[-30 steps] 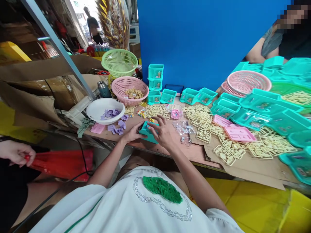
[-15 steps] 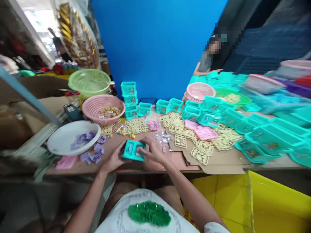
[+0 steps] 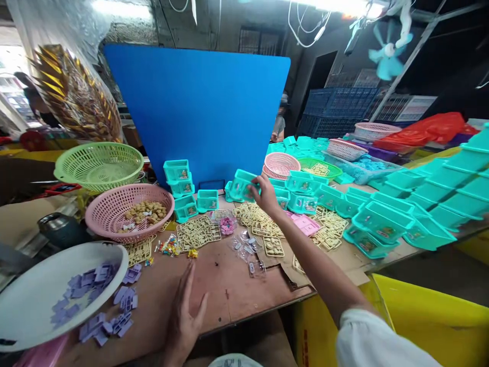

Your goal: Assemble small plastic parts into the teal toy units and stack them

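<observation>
My right hand (image 3: pixel 263 193) is stretched forward, its fingers closed on the right end of a teal plastic box (image 3: pixel 243 185), at the row of similar boxes near the blue board. My left hand (image 3: pixel 186 311) is above the brown tabletop near the front edge, fingers spread, with nothing in it. Beyond it are small yellow pieces (image 3: pixel 193 253), cream part frames (image 3: pixel 198 232) and a pink beaded item (image 3: pixel 226 225). Clear plastic pieces (image 3: pixel 246 246) lie between the hands. Teal boxes (image 3: pixel 178 171) are stacked at the left of the board.
A white basin (image 3: pixel 124 270) with purple pieces, a pink basket (image 3: pixel 99 216) and a green basket (image 3: pixel 76 165) stand left. The blue board (image 3: pixel 206 112) rises behind. Many teal boxes (image 3: pixel 382 219) fill the right; a yellow container (image 3: pixel 431 306) is below. A person (image 3: pixel 279 125) is behind.
The view has shifted up. My left hand has let go of the teal box that was between both hands and opened. My right hand has moved forward to the row of boxes, holding a box.
</observation>
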`<state>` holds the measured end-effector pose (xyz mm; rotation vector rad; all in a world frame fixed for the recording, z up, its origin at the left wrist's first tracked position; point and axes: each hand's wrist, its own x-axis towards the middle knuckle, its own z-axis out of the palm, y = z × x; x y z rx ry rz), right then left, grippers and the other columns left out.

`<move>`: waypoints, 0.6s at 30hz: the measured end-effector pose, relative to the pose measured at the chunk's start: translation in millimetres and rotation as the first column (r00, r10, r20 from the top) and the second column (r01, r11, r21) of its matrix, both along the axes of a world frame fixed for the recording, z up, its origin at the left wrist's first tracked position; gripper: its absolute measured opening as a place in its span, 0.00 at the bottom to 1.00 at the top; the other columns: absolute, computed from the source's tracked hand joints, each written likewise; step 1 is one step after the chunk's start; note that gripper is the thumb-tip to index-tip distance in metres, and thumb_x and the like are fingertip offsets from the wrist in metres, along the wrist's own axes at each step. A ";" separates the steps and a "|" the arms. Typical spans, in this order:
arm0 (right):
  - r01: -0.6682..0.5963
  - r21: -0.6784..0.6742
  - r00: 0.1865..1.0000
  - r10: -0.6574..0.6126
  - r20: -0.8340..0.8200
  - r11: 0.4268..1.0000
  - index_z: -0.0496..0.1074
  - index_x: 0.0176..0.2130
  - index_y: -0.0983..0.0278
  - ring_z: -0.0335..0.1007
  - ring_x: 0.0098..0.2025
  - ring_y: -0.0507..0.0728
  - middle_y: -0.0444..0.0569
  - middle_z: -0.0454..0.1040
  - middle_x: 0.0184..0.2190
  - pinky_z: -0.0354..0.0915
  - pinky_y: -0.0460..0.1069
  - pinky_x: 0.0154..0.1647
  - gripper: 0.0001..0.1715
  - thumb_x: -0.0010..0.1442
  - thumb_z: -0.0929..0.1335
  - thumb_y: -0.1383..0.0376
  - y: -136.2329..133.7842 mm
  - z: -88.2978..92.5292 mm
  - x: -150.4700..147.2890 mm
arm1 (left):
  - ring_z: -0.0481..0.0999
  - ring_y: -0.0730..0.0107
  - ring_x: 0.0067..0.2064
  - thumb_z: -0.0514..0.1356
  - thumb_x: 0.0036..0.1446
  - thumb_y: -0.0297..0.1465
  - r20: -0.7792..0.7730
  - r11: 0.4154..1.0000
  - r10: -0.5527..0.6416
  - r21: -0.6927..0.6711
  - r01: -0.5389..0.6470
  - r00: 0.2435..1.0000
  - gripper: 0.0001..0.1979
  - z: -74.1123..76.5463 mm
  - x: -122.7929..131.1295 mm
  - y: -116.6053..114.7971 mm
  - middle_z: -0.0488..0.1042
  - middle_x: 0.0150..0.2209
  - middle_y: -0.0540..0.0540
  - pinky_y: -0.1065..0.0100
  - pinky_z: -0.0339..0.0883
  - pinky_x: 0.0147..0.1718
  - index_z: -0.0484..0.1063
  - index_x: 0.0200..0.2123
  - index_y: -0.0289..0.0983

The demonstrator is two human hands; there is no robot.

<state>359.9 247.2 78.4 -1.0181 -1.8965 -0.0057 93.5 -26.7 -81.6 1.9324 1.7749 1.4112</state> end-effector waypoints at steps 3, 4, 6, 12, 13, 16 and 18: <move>0.124 -0.066 0.979 -0.112 0.172 0.990 0.75 0.41 0.63 0.64 0.47 0.64 0.57 0.72 0.43 0.65 0.58 0.51 0.11 0.67 0.63 0.66 69.5 4.7 0.8 | 0.68 0.55 0.68 0.56 0.67 0.34 -0.034 1.000 0.020 0.011 -0.019 0.999 0.34 -18.4 3.8 -3.3 0.69 0.67 0.40 0.50 0.67 0.66 0.50 0.73 0.49; 0.152 -0.086 0.968 -0.130 0.215 0.985 0.76 0.40 0.65 0.63 0.48 0.64 0.58 0.73 0.42 0.64 0.58 0.52 0.12 0.66 0.63 0.68 86.0 3.1 -0.6 | 0.69 0.55 0.68 0.56 0.67 0.34 -0.041 0.999 0.026 0.019 -0.025 0.999 0.34 -22.4 4.2 -3.0 0.69 0.67 0.41 0.50 0.68 0.65 0.51 0.73 0.49; 0.179 -0.111 0.956 -0.146 0.256 0.978 0.78 0.38 0.67 0.62 0.48 0.66 0.60 0.75 0.39 0.64 0.59 0.52 0.12 0.63 0.64 0.71 108.9 -3.3 -3.4 | 0.69 0.54 0.68 0.57 0.67 0.34 -0.045 0.999 0.040 0.028 -0.039 0.998 0.34 -27.6 4.4 -1.7 0.69 0.66 0.41 0.50 0.69 0.65 0.50 0.73 0.50; 0.204 -0.103 0.950 -0.171 0.262 0.974 0.80 0.49 0.69 0.59 0.54 0.68 0.62 0.76 0.47 0.62 0.63 0.58 0.20 0.65 0.62 0.70 125.7 -22.2 -1.7 | 0.69 0.53 0.68 0.57 0.67 0.35 -0.060 0.999 0.037 -0.006 -0.037 0.997 0.35 -28.2 6.2 -2.1 0.68 0.67 0.41 0.50 0.72 0.62 0.49 0.74 0.49; 0.204 -0.103 0.950 -0.171 0.262 0.974 0.79 0.51 0.70 0.59 0.55 0.69 0.63 0.75 0.50 0.61 0.64 0.59 0.21 0.65 0.62 0.69 124.3 -23.2 -1.5 | 0.70 0.53 0.67 0.57 0.67 0.35 -0.071 0.999 0.033 -0.007 -0.033 0.997 0.35 -27.0 6.8 -2.8 0.69 0.67 0.41 0.49 0.72 0.62 0.48 0.74 0.49; 0.170 -0.078 0.958 -0.146 0.247 0.982 0.78 0.55 0.70 0.57 0.58 0.71 0.65 0.73 0.54 0.59 0.66 0.61 0.23 0.67 0.62 0.67 116.1 -22.9 -10.3 | 0.69 0.53 0.68 0.56 0.67 0.33 -0.100 1.000 0.008 -0.023 -0.010 0.995 0.35 -21.1 8.5 -5.2 0.69 0.67 0.42 0.50 0.71 0.63 0.48 0.74 0.49; 0.100 -0.034 0.971 -0.090 0.221 0.994 0.77 0.56 0.68 0.58 0.58 0.71 0.63 0.73 0.55 0.59 0.67 0.61 0.23 0.68 0.62 0.65 106.8 -22.7 -28.9 | 0.66 0.54 0.69 0.56 0.67 0.32 -0.105 0.999 -0.019 -0.051 0.014 0.994 0.36 -16.3 9.3 -6.5 0.68 0.68 0.41 0.50 0.69 0.64 0.47 0.74 0.48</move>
